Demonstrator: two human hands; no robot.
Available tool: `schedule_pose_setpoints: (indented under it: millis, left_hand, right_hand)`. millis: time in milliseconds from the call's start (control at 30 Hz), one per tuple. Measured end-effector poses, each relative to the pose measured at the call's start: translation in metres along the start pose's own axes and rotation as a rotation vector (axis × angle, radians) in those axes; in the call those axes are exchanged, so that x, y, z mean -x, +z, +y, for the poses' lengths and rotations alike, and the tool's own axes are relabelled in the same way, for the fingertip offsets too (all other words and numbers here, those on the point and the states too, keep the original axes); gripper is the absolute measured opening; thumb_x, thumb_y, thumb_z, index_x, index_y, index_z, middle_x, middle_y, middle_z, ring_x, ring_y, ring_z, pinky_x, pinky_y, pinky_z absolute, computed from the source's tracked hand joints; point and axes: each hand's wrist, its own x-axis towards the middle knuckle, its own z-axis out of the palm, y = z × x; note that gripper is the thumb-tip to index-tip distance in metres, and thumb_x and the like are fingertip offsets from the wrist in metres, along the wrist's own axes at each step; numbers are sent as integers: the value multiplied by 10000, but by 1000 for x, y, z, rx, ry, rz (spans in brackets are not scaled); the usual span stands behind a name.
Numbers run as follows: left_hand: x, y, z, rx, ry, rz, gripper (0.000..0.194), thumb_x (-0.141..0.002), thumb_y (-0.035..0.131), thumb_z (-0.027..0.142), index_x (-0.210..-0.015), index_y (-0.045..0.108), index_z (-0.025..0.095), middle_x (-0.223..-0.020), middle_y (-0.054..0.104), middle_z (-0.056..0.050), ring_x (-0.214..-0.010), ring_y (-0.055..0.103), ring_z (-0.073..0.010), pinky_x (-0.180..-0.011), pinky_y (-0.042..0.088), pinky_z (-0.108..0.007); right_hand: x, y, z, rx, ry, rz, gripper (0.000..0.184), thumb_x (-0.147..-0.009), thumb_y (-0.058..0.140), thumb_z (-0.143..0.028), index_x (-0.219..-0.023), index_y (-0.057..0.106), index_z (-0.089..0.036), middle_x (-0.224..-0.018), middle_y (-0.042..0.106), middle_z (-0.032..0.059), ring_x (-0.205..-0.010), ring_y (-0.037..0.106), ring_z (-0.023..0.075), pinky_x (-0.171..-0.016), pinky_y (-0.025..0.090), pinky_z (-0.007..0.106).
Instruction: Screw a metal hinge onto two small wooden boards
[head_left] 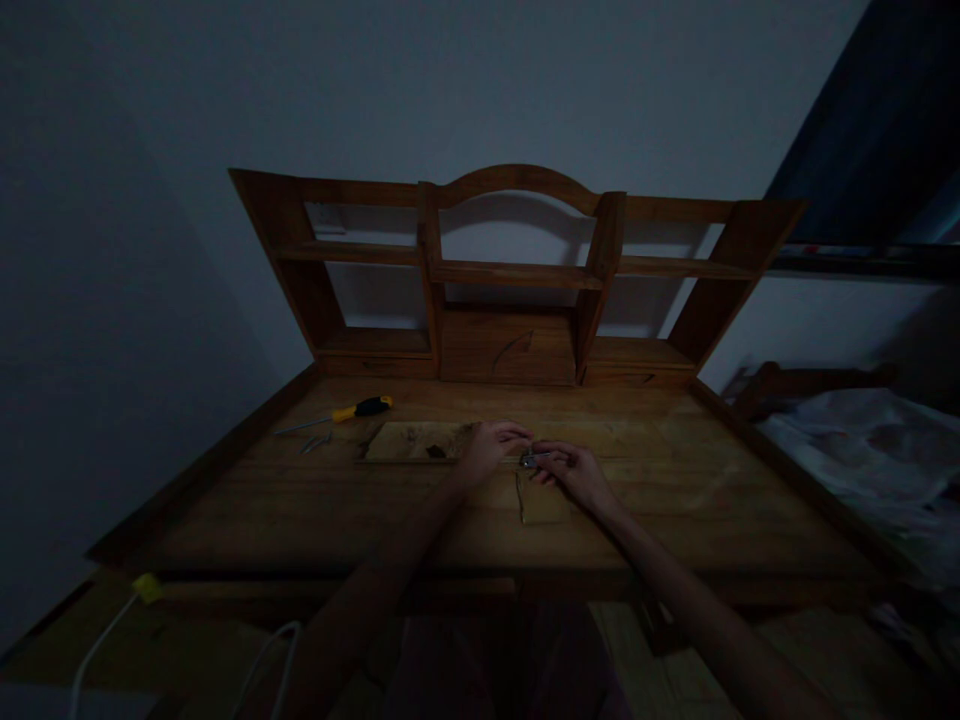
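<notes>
A small shiny metal piece [528, 461] sits between my hands over the middle of the desktop. It is too dim to tell its exact kind. My right hand [576, 472] pinches it from the right. My left hand [491, 446] reaches in from the left, its fingers bent together with the tips close beside the metal piece; what they grip is hidden. Under my left hand lies a long, flat strip of wood [409, 441] with dark stains. A small square flat piece [544, 503], light brown, rests just below my right hand's fingers.
A yellow and black screwdriver [363, 409] lies at the left, with several small metal pieces [316, 442], apparently screws, near its shaft. A wooden shelf unit [517, 273] stands along the desk's back edge. A white cable [101, 640] hangs at the front left.
</notes>
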Motion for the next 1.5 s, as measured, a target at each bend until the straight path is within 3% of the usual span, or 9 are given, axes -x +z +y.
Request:
schedule_pose_setpoints:
  millis: [400,667,1100,1267,1500]
  left_hand:
    - [-1,-1,-3,-10,-10,-1,128,-772,702,259,-861,749,180,-897,766,-61,-848,725,-206,-825,566,-310]
    - [1,0,-3,-20,-9,-13,129,-772,702,260,-867,746,185,-897,764,-59,-852,724,-207,-819,567,-313]
    - [3,-1,2,-185,65,-38,130,-822,660,232,-900,761,209,-929,764,-40,-879,713,-198,-834,544,-304]
    - [4,0,6,-219,60,-49,125,-821,665,202,-898,763,205,-900,768,-43,-857,713,-198,-803,544,-295]
    - [2,-5,4,-319,188,-74,91,-850,667,207,-877,752,188,-904,744,-37,-869,683,-170,-817,516,-274]
  right_hand:
    - [1,1,-4,-58,76,73,356,-716,771,-388,-1015,704,-205,-820,739,52,-645,704,209,-620,578,308]
    - [1,-1,-4,-43,73,38,315,-723,769,-375,-996,724,-223,-875,744,47,-640,697,193,-628,583,309]
    - [-1,-5,-5,-71,118,26,469,-690,789,-393,-1091,645,-196,-793,738,48,-653,720,241,-625,608,335]
    - [3,-10,-6,-47,98,63,481,-731,766,-420,-1118,632,-167,-701,718,46,-591,708,236,-554,598,311]
    - [3,-11,-5,-14,31,91,466,-737,762,-458,-1052,642,-136,-669,700,40,-518,678,206,-477,560,268]
